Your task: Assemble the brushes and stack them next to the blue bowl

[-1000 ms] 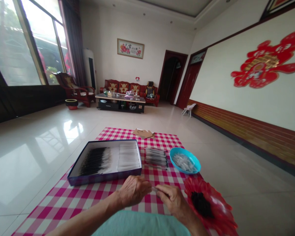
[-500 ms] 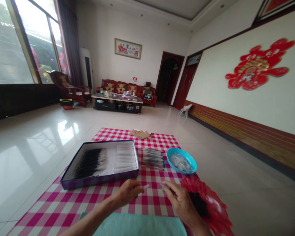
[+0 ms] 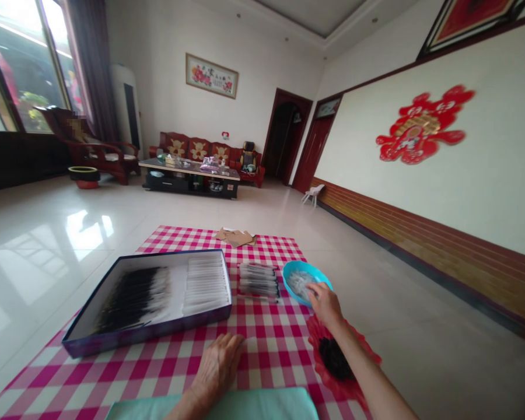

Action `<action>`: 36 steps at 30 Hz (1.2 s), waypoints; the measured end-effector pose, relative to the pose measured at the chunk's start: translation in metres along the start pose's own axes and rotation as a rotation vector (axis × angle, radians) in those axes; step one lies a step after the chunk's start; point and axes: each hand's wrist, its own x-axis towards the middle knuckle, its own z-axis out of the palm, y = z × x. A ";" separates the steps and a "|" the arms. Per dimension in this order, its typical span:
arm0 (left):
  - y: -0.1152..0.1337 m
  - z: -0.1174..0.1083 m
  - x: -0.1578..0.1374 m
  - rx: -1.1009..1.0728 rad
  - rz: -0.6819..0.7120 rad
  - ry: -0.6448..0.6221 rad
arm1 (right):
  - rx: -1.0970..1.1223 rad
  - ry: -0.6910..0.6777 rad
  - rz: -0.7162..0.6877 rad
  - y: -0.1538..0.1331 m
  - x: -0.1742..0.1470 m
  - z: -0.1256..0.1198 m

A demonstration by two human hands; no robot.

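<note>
Right hand point(image 3: 325, 303), well apart from left hand point(image 3: 219, 361), reached into blue bowl point(image 3: 310, 268) of translucent pieces point(image 3: 298, 282) at left hand's two o'clock; neither grip could be told. Thence, shallow box point(image 3: 157, 331) lay at ten o'clock; red dish point(image 3: 317, 335), part-screened by right forearm point(image 3: 366, 366), at three.

Right hand point(image 3: 324, 302) forward, left hand point(image 3: 219, 363) nearer

Right hand point(image 3: 326, 303) at blue bowl point(image 3: 318, 273); left hand point(image 3: 219, 360) over pink-checked cloth point(image 3: 157, 361).
</note>
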 end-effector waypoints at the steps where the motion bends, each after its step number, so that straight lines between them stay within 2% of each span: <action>1: 0.001 -0.001 0.000 0.000 -0.003 -0.002 | -0.021 0.004 0.018 0.009 0.009 0.003; 4: 0.003 -0.005 0.002 -0.005 -0.008 -0.019 | -0.067 0.027 0.068 0.027 0.032 0.013; 7: 0.005 -0.007 0.003 -0.023 -0.013 -0.021 | -0.097 0.070 0.111 0.033 0.047 0.019; 11: 0.007 -0.011 0.004 -0.029 -0.042 -0.024 | -0.086 0.094 0.094 0.015 0.047 0.022; 14: 0.010 -0.014 0.005 -0.018 -0.052 -0.036 | -0.009 0.045 -0.008 -0.022 0.023 0.033; 17: 0.012 -0.016 0.003 -0.025 -0.060 -0.031 | 0.093 -0.012 -0.104 -0.062 -0.017 0.054; 19: 0.014 -0.016 0.000 -0.033 -0.059 -0.001 | 0.155 -0.036 -0.130 -0.078 -0.045 0.071; 22: 0.017 -0.020 -0.004 -0.027 0.004 0.025 | 0.279 -0.025 -0.028 -0.082 -0.076 0.094; 25: 0.017 -0.038 0.005 0.018 0.078 0.003 | 0.347 -0.022 0.056 -0.073 -0.089 0.109; 28: 0.000 -0.067 0.036 0.139 0.039 0.005 | 0.390 -0.009 0.062 -0.067 -0.092 0.114; 31: -0.037 -0.093 0.082 0.329 -0.127 -0.031 | 0.404 -0.022 0.045 -0.065 -0.093 0.116; 33: -0.068 -0.100 0.113 0.381 -0.192 -0.048 | 0.383 -0.024 0.026 -0.062 -0.094 0.118; 36: -0.107 -0.097 0.148 0.428 -0.259 -0.085 | 0.328 0.008 -0.032 -0.055 -0.095 0.123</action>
